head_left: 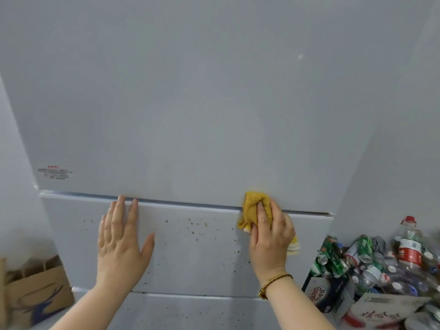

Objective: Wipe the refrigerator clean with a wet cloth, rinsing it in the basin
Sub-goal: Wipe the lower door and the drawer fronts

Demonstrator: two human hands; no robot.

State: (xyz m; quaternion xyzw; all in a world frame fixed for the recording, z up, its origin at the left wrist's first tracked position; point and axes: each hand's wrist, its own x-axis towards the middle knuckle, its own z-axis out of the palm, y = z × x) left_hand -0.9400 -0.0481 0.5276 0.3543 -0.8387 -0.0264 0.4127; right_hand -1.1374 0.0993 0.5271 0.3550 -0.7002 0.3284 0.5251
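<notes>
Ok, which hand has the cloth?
The right hand grips the yellow cloth against the refrigerator; the left hand lies flat and empty on it.

Light: dim, even, cool grey over the refrigerator (214, 110) front.
Shadows: faint, soft-edged.
Focus: soft overall; label (55, 172) at 9 o'clock unreadable, cans (352, 256) at 4 o'clock smeared.
Edges: wide-angle bending curves the seams (181, 205).

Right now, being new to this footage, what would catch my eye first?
The yellow cloth, gripped by the right hand at a door seam of the refrigerator. Between it and the flat left hand, brown specks dot the door panel. Lower right, cans and bottles pile up.
</notes>
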